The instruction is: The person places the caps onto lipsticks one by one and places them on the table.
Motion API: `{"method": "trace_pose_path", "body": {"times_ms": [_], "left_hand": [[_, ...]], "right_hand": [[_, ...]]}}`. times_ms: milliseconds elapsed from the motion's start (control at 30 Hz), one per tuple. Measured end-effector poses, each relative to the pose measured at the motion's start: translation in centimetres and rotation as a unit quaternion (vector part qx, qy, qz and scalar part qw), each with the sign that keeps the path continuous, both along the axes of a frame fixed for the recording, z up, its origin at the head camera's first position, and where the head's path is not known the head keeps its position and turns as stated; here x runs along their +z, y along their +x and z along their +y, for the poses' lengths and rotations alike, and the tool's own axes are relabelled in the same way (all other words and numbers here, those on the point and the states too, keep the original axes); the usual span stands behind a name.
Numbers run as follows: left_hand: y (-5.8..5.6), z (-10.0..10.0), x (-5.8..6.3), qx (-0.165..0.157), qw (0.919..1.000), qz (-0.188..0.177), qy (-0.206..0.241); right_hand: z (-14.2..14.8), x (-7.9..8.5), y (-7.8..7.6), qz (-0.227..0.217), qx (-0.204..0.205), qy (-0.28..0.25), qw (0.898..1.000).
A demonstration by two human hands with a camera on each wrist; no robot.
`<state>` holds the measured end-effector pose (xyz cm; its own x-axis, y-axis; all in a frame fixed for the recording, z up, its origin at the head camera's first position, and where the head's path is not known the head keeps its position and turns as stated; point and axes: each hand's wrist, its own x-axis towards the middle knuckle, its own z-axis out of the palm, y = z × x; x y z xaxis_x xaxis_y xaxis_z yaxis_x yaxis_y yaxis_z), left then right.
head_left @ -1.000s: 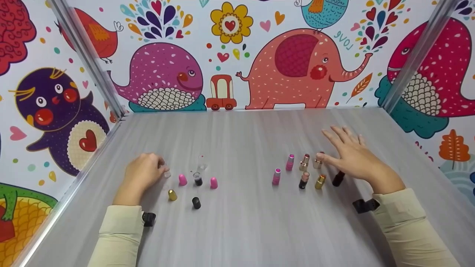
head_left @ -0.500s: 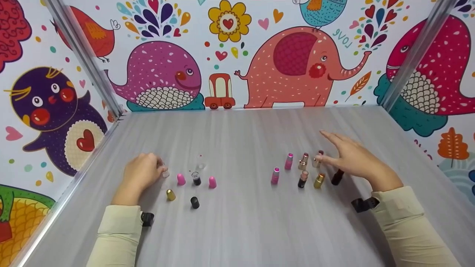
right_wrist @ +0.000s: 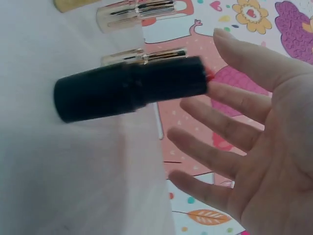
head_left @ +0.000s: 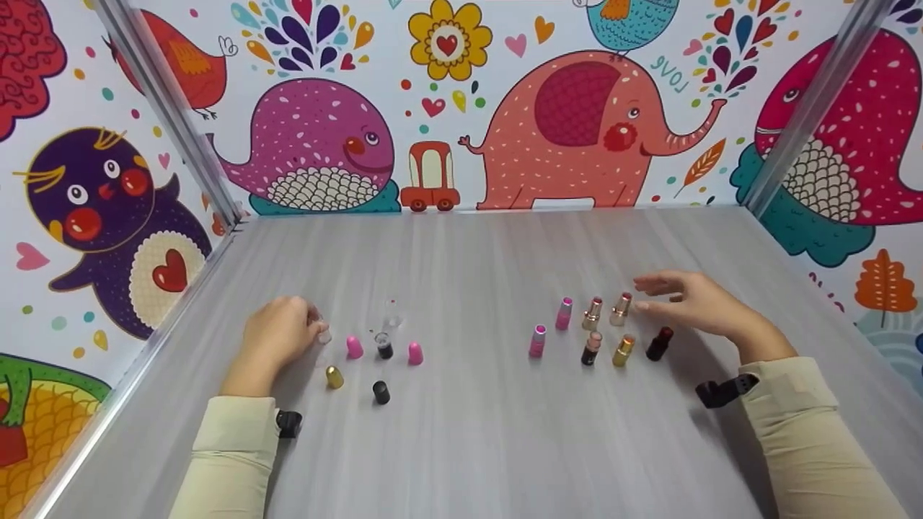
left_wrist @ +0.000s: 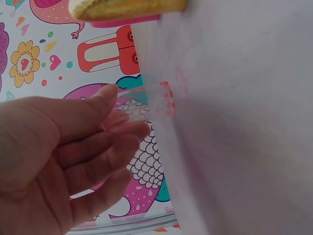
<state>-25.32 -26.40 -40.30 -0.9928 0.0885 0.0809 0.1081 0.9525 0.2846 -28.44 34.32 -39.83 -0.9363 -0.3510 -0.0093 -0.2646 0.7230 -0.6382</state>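
My left hand [head_left: 277, 331] pinches a clear lipstick cap [left_wrist: 159, 100] between thumb and fingers, its rim against the tabletop. Beside it stand a pink cap [head_left: 354, 347] and a gold cap [head_left: 334, 377]. On the other side, my right hand [head_left: 703, 306] hovers with fingers extended and apart, holding nothing. Closest to it are a black lipstick [right_wrist: 129, 88] with a red tip and a clear-based rose-gold lipstick [head_left: 621, 310]. A second rose-gold lipstick [head_left: 593, 314], a gold lipstick [head_left: 624, 351] and a black one with a nude tip [head_left: 590, 349] stand uncapped nearby.
Two pink lipsticks [head_left: 564, 314] stand left of the other lipsticks. Among the caps are another pink cap [head_left: 415, 353], a black cap [head_left: 381, 392], a black-and-clear cap [head_left: 383, 347] and a clear cap [head_left: 393, 318]. A patterned wall [head_left: 469, 86] borders the grey table [head_left: 469, 447].
My right hand has drawn back to the right from over the lipsticks, uncovering the black lipstick and the rose-gold one. The left hand keeps its place with the clear cap.
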Motion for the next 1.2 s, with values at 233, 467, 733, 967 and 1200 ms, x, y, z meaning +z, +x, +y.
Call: {"method": "trace_pose_path", "body": {"times_ms": [233,467,733,967,1200], "left_hand": [[-0.3,0.0,0.0,0.0,1.0,-0.003,0.001],[-0.2,-0.1,-0.4,0.0,1.0,0.002,0.002],[-0.1,-0.2,-0.6,-0.006,0.9998,0.02,-0.004],[-0.1,-0.1,-0.4,-0.003,0.9999,0.013,0.001],[-0.1,-0.2,-0.2,-0.001,1.0,0.008,0.003]], "right_hand": [[-0.5,-1.3,-1.1,-0.033,0.044,0.023,0.998],[-1.1,-1.6,-1.9,-0.026,0.055,0.043,0.997],[-1.4,-1.3,-2.1,-0.021,0.059,0.05,0.997],[-1.6,-1.3,-2.2,-0.021,0.047,0.054,0.997],[-1.3,-1.5,-2.4,-0.022,0.04,0.062,0.997]]}}
